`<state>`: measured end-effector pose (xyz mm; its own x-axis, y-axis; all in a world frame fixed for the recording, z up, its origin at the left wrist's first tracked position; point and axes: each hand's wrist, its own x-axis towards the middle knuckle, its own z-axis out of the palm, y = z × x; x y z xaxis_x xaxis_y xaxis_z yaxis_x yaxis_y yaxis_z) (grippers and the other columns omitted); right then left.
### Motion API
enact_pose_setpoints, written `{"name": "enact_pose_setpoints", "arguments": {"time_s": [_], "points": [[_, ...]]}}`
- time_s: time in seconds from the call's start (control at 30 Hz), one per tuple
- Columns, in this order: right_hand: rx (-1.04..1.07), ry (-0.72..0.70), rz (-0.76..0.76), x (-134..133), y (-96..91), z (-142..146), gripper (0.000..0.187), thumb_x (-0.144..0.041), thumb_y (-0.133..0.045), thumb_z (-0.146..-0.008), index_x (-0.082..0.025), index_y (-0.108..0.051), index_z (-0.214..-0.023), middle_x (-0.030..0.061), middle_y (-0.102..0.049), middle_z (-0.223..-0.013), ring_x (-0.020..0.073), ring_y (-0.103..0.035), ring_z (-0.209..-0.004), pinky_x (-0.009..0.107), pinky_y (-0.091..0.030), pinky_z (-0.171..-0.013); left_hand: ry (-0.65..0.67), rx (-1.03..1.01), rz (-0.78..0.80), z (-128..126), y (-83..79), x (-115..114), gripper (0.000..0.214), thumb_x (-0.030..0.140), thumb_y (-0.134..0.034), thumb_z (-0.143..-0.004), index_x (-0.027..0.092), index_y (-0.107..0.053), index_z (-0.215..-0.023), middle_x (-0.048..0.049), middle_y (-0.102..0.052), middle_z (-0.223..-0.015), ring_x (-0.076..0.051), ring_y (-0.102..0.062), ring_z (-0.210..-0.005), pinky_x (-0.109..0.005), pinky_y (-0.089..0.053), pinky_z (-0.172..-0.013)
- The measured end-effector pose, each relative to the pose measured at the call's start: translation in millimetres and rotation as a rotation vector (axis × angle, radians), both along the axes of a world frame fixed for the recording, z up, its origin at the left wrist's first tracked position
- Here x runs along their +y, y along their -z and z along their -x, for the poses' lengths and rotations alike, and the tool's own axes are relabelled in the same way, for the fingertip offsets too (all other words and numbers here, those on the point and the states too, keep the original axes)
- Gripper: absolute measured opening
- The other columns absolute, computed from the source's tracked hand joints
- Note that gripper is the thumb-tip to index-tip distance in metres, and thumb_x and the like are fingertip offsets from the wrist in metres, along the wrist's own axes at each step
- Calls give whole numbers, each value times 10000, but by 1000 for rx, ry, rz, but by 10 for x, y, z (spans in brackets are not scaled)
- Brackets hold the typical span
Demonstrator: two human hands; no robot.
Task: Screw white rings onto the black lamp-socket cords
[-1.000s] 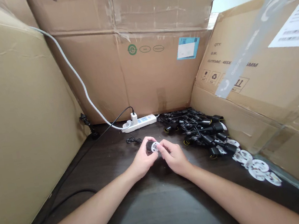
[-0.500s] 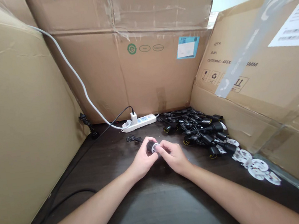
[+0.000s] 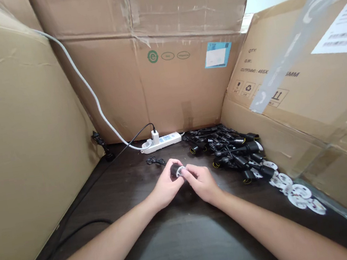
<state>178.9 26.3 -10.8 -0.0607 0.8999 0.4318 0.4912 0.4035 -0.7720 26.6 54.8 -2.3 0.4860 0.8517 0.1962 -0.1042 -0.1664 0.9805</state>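
white disc (image 3: pixel 179 173) against black cup (image 3: pixel 174 169), seemingly fitting the two together above the table (image 3: pixel 178 251): gripping the cup in curled fingers of the left hand (image 3: pixel 167 184), pinching the disc with the right hand (image 3: pixel 203 181). probably calls for steady, even pressure.

The near tabletop (image 3: pixel 190 240) gives passing room, while a cable pile (image 3: pixel 235 152) bars the right, a box (image 3: pixel 112 91) the back.

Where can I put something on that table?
There's bare table between the left forearm and right forearm, and another patch between the left forearm and black cable. It's crowded at right: black parts and white discs.
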Motion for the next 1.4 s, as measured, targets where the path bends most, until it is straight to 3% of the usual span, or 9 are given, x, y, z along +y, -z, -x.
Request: {"name": "enact_pose_setpoints", "arguments": {"time_s": [0.23, 0.57, 0.87, 1.2, 1.4], "points": [[102, 21, -93, 11, 30, 12, 123, -308, -568, -931, -208, -547, -863, -20, -549, -733, 138, -505, -622, 242, -403, -593, -12, 12, -2, -3, 0, 3, 229, 243, -620, -823, 201, -466, -987, 71, -452, -743, -54, -362, -550, -196, -329, -537], [99, -19, -13, 15, 38, -1, 196, -351, -521, -962, -213, -529, -824, -15, -567, -717, 150, -528, -635, 248, -412, -608, -41, 22, 0, -1, -14, -11, 264, 305, -649, -832, 207, -468, -997, 63, -463, -753, -70, -404, -583, -205, -356, -565], [100, 14, -43, 19, 21, 5, 224, -373, -551, -954, -210, -529, -802, -18, -538, -702, 145, -497, -628, 250, -394, -600, -36, 1, -55, -13, 1, -6, 230, 231, -637, -814, 201, -474, -974, 41, -480, -821, -94, -459, -693, -213, -405, -656], [77, -12, 1, 15, -8, 5, 298, -396, -507, -973, -205, -517, -745, -22, -541, -670, 143, -502, -613, 249, -377, -588, -15, -8, -62, -6, 34, 10, 276, 298, -657, -837, 203, -463, -1009, 27, -487, -867, -111, -467, -746, -227, -413, -702], [61, 34, -29, 12, 16, 9, 236, -362, -560, -940, -208, -533, -764, -24, -534, -675, 143, -498, -617, 252, -381, -587, -27, 6, -73, -17, 23, 13, 263, 303, -658, -828, 206, -468, -983, 30, -483, -859, -115, -459, -744, -230, -409, -701]]}}
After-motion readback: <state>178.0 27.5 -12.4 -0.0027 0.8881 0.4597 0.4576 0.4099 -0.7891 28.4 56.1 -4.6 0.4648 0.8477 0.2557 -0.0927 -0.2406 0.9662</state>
